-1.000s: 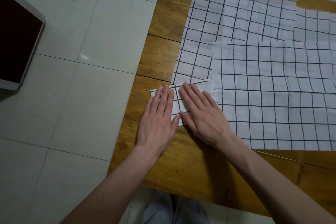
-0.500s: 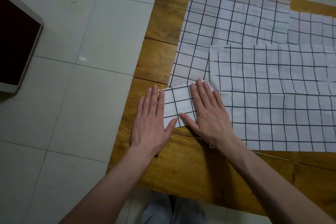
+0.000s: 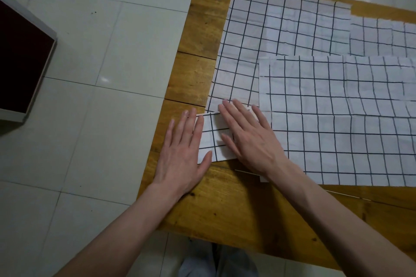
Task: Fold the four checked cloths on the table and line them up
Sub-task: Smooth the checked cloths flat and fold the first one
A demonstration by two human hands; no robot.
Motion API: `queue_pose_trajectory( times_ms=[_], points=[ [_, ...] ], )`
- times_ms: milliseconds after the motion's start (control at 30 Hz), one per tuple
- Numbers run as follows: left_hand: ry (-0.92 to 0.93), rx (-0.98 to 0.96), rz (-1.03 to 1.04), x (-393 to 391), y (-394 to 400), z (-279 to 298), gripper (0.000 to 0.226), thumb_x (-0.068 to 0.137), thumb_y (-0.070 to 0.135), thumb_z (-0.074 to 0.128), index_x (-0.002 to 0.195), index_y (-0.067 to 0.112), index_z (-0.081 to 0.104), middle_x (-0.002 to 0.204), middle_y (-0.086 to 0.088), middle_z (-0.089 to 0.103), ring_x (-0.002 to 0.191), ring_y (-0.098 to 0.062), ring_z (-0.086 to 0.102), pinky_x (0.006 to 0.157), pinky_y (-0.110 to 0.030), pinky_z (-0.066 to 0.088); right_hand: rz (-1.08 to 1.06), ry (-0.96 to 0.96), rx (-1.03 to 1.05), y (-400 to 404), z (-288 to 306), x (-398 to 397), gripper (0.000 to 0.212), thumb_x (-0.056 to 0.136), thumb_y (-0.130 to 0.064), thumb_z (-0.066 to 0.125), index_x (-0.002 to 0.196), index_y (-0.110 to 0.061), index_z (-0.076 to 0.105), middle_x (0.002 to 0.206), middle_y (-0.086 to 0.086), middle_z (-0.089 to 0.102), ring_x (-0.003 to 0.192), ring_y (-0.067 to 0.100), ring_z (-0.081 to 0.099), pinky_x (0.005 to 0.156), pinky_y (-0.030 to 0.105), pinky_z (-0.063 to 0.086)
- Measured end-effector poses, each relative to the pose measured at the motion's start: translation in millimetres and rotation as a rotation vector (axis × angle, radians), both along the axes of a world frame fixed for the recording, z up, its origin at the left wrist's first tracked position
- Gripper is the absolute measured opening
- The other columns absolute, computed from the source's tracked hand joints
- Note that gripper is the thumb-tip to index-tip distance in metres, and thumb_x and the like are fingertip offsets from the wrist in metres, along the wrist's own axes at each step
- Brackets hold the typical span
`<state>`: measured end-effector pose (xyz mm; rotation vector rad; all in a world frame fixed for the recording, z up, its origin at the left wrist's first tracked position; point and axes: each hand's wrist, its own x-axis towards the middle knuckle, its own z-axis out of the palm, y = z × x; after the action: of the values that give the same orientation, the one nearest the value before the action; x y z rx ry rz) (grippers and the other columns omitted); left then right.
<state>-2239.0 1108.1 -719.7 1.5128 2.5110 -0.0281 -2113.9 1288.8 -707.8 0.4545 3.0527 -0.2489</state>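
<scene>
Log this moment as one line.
stage: first fold pressed | left hand: flat on folded cloth | right hand: flat on it | unfolded: three

Matt checked cloths (image 3: 337,119) on a worn, varnished wooden table (image 3: 198,29).

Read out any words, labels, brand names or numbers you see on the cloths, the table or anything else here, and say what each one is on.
None: no readable text in this view.
The folded cloth under the left hand and right hand shows only black grid lines.
The unfolded cloths likewise.
The wooden table and the dark box on the floor bear no visible label.
</scene>
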Motion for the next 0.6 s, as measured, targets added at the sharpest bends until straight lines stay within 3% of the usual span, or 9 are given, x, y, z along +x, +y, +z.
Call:
queue_pose_trajectory(
  times_ms=[100,233,333,467,600],
  points=[
    [0.035,0.024,0.013,7.8,-1.2,4.5,0.08,0.101,0.054,0.033,0.164,0.008,0.018,0.17,-0.018,0.019,0.158,-0.032,0.017,0.127,-0.054,0.021,-0.028,0.0,-0.034,-9.0,0.8,-4.3,0.058,0.108,-0.035,0.044,0.162,-0.018,0.033,0.164,0.001,0.041,0.153,0.024,0.034,0.128,0.048,0.021],
    [0.076,0.089,0.1,21.8,-6.1,4.1,0.07,0.098,0.045,0.052,0.156,0.008,0.036,0.15,-0.018,0.041,0.142,-0.034,0.037,0.122,-0.053,0.033,-0.141,0.009,-0.051,-10.9,12.4,-13.2,0.054,0.095,-0.03,0.065,0.146,-0.018,0.052,0.135,0.004,0.059,0.127,0.028,0.054,0.117,0.045,0.033],
    [0.092,0.152,0.132,28.1,-12.0,3.1,0.062,0.096,0.04,0.061,0.148,0.009,0.046,0.14,-0.018,0.047,0.132,-0.032,0.04,0.113,-0.052,0.043,-0.222,-0.045,-0.078,-10.6,21.7,-19.7,0.039,0.093,-0.031,0.067,0.129,-0.018,0.061,0.12,0.006,0.06,0.115,0.031,0.054,0.105,0.043,0.039],
    [0.07,0.145,0.205,28.5,-21.0,1.8,0.058,0.1,0.043,0.054,0.147,0.011,0.046,0.14,-0.016,0.046,0.129,-0.033,0.044,0.111,-0.05,0.042,-0.287,-0.171,-0.182,-8.7,28.8,-25.1,0.025,0.097,-0.034,0.06,0.116,-0.018,0.059,0.116,0.005,0.059,0.108,0.029,0.055,0.093,0.043,0.044],
    [0.04,0.157,0.324,29.3,-26.1,4.4,0.059,0.1,0.045,0.053,0.148,0.011,0.044,0.14,-0.017,0.048,0.128,-0.033,0.047,0.109,-0.051,0.043,-0.377,-0.156,-0.395,-11.9,34.4,-17.5,0.021,0.096,-0.029,0.063,0.114,-0.022,0.054,0.1,-0.004,0.064,0.092,0.023,0.061,0.08,0.042,0.051]
  ],
)
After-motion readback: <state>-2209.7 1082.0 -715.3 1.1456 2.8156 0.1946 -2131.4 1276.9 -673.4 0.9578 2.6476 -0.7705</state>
